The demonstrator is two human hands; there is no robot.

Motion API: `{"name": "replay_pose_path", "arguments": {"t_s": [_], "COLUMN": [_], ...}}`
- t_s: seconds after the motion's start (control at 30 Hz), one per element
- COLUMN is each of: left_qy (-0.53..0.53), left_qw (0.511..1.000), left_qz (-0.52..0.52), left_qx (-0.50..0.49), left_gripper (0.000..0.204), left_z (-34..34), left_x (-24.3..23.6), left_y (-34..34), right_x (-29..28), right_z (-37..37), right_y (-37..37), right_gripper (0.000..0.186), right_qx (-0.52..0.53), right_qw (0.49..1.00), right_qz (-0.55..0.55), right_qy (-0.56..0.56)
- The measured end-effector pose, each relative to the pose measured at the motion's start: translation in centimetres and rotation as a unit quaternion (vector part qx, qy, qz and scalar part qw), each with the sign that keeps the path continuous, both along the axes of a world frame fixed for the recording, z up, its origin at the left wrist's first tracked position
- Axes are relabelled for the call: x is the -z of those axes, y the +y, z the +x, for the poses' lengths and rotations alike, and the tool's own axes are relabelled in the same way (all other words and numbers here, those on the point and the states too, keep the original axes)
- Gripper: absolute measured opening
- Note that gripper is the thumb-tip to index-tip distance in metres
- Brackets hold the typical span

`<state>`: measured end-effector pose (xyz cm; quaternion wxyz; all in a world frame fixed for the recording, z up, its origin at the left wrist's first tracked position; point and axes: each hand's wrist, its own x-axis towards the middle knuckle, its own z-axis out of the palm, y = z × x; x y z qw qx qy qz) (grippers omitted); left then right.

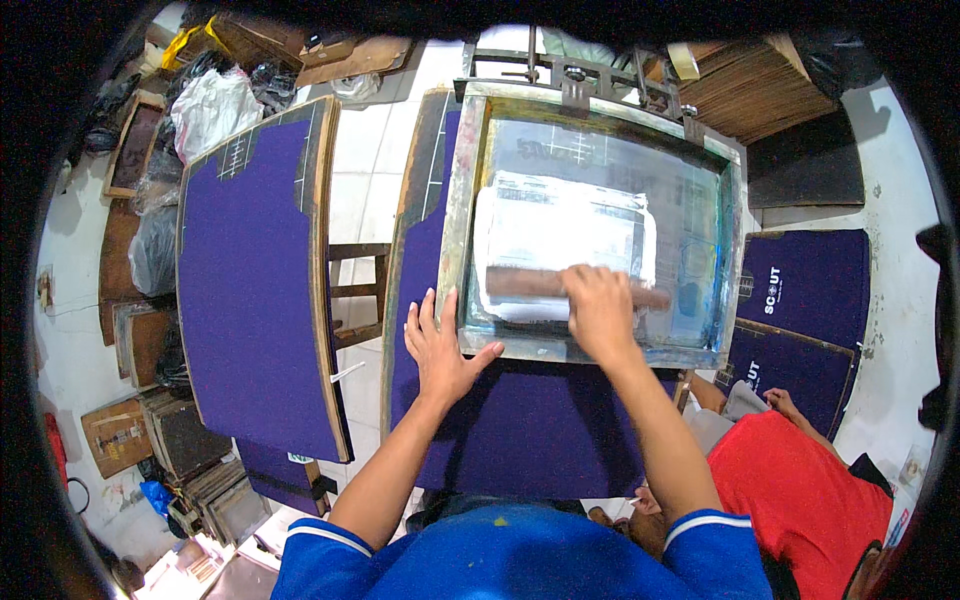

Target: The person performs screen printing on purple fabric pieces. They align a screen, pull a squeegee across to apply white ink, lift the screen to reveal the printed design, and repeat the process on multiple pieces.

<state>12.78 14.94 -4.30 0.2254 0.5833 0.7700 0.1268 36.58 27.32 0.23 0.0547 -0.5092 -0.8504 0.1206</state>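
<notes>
A screen printing frame [458,200] lies over a purple fabric-covered board [540,430] in front of me. White ink [560,225] covers much of its mesh in a rough rectangle. My right hand [600,310] is closed over the wooden handle of a squeegee [525,283], which lies crosswise along the near part of the white ink. The squeegee's blade is hidden under the handle. At the frame's near left corner rests my left hand [440,350], fingers spread against the frame's side and thumb at its near edge.
Metal hinge clamps [575,88] hold the frame's far edge. Another purple board [260,280] stands at left. Printed purple pieces [805,290] lie at right, near a person in red [790,500]. Stacked frames [220,500] and plastic bags [215,110] line the left wall.
</notes>
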Motion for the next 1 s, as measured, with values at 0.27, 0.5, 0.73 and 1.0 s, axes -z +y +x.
{"name": "replay_pose_path", "arguments": {"t_s": [0.27, 0.5, 0.73, 1.0], "left_qy": [-0.003, -0.030, -0.099, -0.196], "left_qw": [0.999, 0.993, 0.986, 0.979], "left_qz": [0.039, 0.074, 0.099, 0.040], "left_qx": [0.012, 0.083, 0.090, 0.034], "left_gripper": [0.114, 0.086, 0.058, 0.058], "left_z": [-0.1, -1.5, -1.9, -1.7], "left_x": [0.1, 0.5, 0.9, -2.4], "left_y": [-0.6, -0.7, 0.3, -0.1], "right_x": [1.3, 1.7, 0.4, -3.9], "right_z": [-0.6, -0.4, -0.8, 1.2], "right_y": [13.7, 4.1, -4.1, -1.8], "right_gripper": [0.020, 0.024, 0.027, 0.029], "right_qx": [-0.002, 0.002, 0.019, -0.024], "right_qw": [0.993, 0.997, 0.995, 0.998], "right_qz": [0.105, 0.073, 0.094, -0.055], "right_qy": [0.049, 0.005, 0.041, 0.029]}}
